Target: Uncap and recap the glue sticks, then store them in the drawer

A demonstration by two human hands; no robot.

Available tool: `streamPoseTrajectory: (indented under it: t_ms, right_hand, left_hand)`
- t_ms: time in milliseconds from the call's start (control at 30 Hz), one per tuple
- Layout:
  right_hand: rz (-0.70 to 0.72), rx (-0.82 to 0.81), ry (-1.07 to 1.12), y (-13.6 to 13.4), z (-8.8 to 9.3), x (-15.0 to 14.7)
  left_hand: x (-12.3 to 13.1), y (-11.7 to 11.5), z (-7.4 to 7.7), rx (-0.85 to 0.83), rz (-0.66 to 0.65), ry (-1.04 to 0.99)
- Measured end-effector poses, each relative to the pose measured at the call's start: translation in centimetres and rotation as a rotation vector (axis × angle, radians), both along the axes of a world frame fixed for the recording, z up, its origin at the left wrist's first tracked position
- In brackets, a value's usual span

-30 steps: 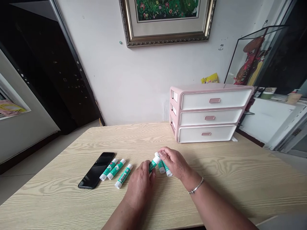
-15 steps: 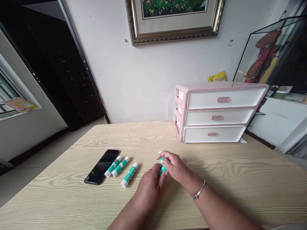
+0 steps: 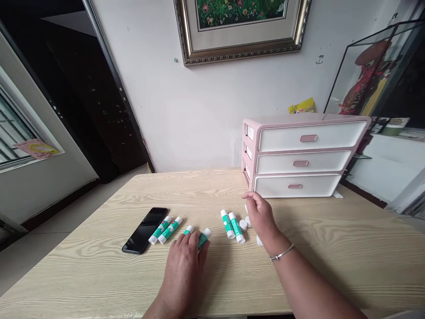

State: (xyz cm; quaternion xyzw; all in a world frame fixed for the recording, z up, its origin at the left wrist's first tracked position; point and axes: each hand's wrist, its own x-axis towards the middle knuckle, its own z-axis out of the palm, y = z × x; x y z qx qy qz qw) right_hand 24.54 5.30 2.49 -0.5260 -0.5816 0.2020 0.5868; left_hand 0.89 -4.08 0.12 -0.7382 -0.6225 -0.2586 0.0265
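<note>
My left hand (image 3: 186, 261) is closed on a green-and-white glue stick (image 3: 203, 237) low over the wooden table (image 3: 332, 257). Another stick (image 3: 188, 229) peeks out just left of its fingers. My right hand (image 3: 260, 216) hovers right of centre with its fingertips pinched on a small white cap (image 3: 246, 208). Two sticks (image 3: 232, 226) lie side by side just left of that hand. Loose white caps (image 3: 245, 223) lie next to them, and one more (image 3: 259, 241) shows under my wrist. Two further sticks (image 3: 165, 230) lie beside a black phone (image 3: 145, 229).
A pink and white three-drawer unit (image 3: 299, 155) stands at the table's back right with its drawers closed. A framed picture (image 3: 242, 31) hangs on the wall behind. A glass case (image 3: 375, 71) stands at the far right. A dark doorway is on the left.
My hands have come apart. The left went left and down with one glue stick. The right lifted away towards the drawer unit, uncovering two sticks and loose caps on the table.
</note>
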Motion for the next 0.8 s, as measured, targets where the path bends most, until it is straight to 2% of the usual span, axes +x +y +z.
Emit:
streamPoseTrajectory:
  t_ms: [133, 233, 400, 500, 633, 800]
  right_hand:
    - [-0.037, 0.009, -0.029, 0.5, -1.2, 0.3]
    - [-0.108, -0.022, -0.088, 0.9, -0.9, 1.2]
    - [-0.187, -0.284, -0.451, 1.3, 0.1, 2.5]
    - [-0.212, -0.437, -0.562, 1.7, 0.0, 3.6]
    - [-0.171, -0.568, -0.632, 1.9, -0.5, 5.2]
    - [-0.103, -0.624, -0.653, 1.4, -0.7, 5.8]
  left_hand:
    - [-2.0, 0.9, -0.4, 0.055, 0.098, 0.239]
    - [-3.0, 1.5, -0.1, 0.024, 0.152, 0.317]
    - [-4.3, 2.4, 0.4, -0.015, 0.254, 0.386]
    - [-4.8, 2.6, 0.2, -0.015, 0.276, 0.395]
    - [-5.1, 2.4, -0.8, 0.044, 0.257, 0.373]
    - [-4.2, 2.6, -2.2, 0.119, 0.102, 0.282]
